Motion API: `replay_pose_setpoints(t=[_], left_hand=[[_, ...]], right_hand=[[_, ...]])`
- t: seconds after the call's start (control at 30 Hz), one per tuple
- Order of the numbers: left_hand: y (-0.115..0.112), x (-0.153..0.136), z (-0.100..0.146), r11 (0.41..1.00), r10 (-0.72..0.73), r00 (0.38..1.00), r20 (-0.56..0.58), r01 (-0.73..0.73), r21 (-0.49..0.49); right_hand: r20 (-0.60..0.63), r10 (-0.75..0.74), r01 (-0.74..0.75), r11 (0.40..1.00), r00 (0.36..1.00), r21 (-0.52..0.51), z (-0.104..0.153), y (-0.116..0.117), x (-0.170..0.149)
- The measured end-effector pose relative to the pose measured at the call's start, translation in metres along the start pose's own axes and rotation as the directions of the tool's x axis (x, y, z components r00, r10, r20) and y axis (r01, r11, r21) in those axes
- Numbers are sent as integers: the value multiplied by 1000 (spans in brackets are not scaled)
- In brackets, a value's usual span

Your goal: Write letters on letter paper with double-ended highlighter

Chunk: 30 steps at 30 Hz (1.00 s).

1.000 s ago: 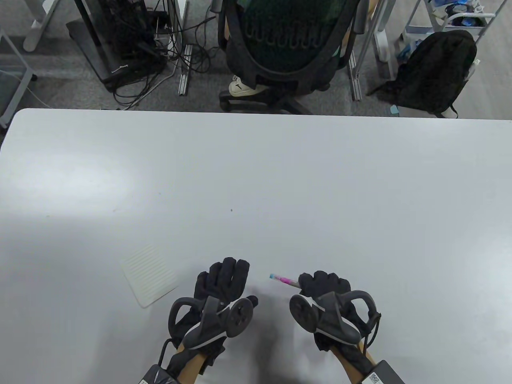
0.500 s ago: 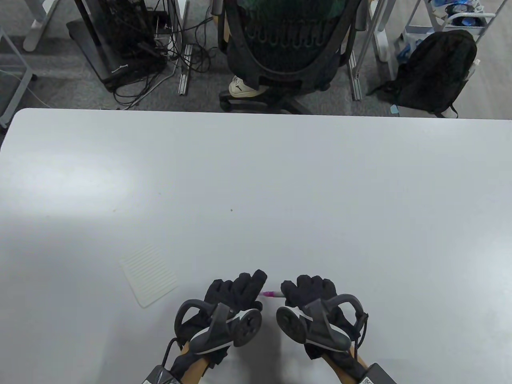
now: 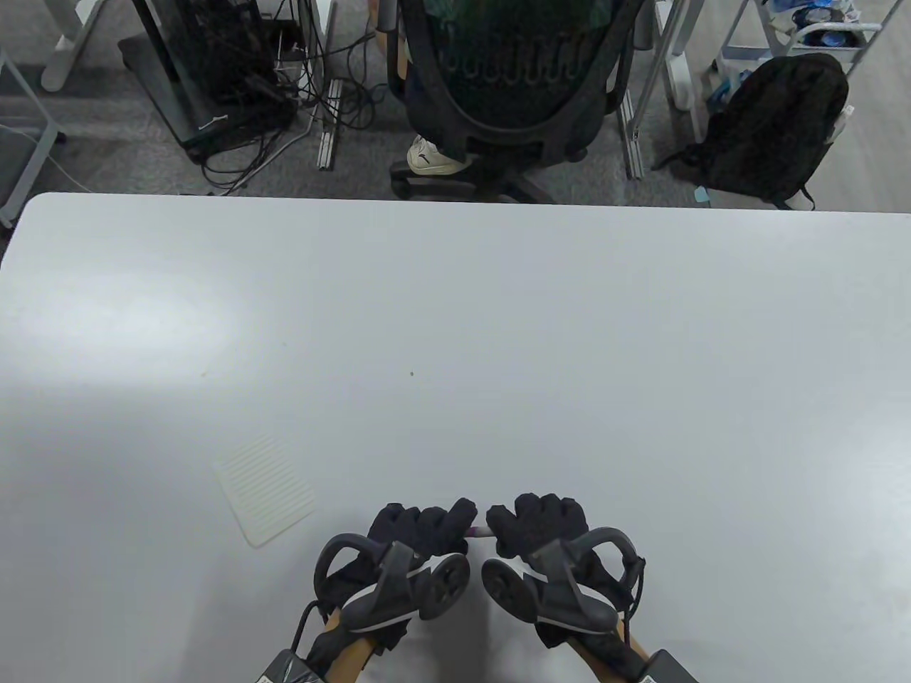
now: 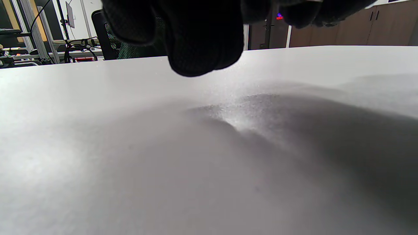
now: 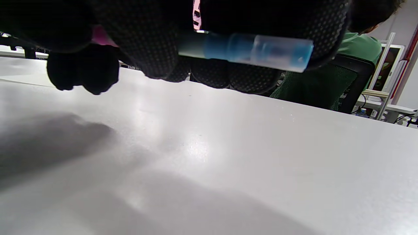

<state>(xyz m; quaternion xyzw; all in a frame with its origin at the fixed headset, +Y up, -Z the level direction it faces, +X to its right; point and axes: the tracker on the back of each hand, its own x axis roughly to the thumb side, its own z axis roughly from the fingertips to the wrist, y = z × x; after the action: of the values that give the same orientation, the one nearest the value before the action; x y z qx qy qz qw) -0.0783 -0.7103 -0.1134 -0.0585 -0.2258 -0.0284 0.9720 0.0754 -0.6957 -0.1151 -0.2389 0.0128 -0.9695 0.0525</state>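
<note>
The double-ended highlighter (image 3: 480,531) is held level just above the table near its front edge, with only a short pink-grey stretch showing between my two hands. My right hand (image 3: 530,525) grips its barrel, fingers curled round it. In the right wrist view the blue-capped end (image 5: 258,52) sticks out past those fingers (image 5: 156,49). My left hand (image 3: 443,525) meets the other end, its curled fingertips closed on the pink tip. The left wrist view shows only the left fingers (image 4: 202,49); the pen is hidden there. The lined letter paper (image 3: 265,487) lies flat to the left of both hands.
The white table (image 3: 455,320) stretches away beyond the hands. Past its far edge stand an office chair (image 3: 509,78) with a seated person, a black backpack (image 3: 776,128) and a stand with tangled cables (image 3: 235,92).
Both hands have drawn together and back toward the front edge. The right hand brought the highlighter to the left hand, which now closes on its pink end. The paper has not moved.
</note>
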Motion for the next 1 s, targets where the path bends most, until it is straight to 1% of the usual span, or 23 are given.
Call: replay_pose_setpoints(t=[0.2, 0.33, 0.47, 0.57, 0.67, 0.77, 0.87, 0.93, 1.0], left_hand=[[1, -3, 1, 1000, 13, 1000, 0, -13, 7], [1, -13, 3, 999, 38, 999, -25, -37, 18], [4, -19, 5, 997, 80, 996, -32, -80, 22], [3, -18, 6, 996, 82, 996, -24, -82, 25], [2, -16, 8, 996, 74, 997, -6, -74, 47], [3, -13, 9, 995, 71, 997, 7, -72, 64], [4, -12, 9, 996, 47, 999, -3, -47, 79], [4, -13, 9, 995, 59, 998, -7, -58, 81], [3, -15, 8, 995, 61, 998, -10, -61, 74]], right_hand=[[7, -30, 30, 1000, 1000, 10, 0, 1, -2], [-29, -23, 23, 1000, 999, 12, 2, 2, -14], [-56, -92, 92, 996, 994, -3, 4, 0, -24], [-34, -106, 106, 994, 994, -5, 5, -2, -25], [-10, -54, 54, 998, 998, -36, 7, -3, -24], [22, -84, 85, 995, 996, -48, 8, -4, -22], [25, -61, 63, 996, 998, -60, 8, -4, -21], [11, -95, 95, 994, 995, -50, 8, -5, -23], [7, -85, 86, 995, 996, -44, 8, -5, -24]])
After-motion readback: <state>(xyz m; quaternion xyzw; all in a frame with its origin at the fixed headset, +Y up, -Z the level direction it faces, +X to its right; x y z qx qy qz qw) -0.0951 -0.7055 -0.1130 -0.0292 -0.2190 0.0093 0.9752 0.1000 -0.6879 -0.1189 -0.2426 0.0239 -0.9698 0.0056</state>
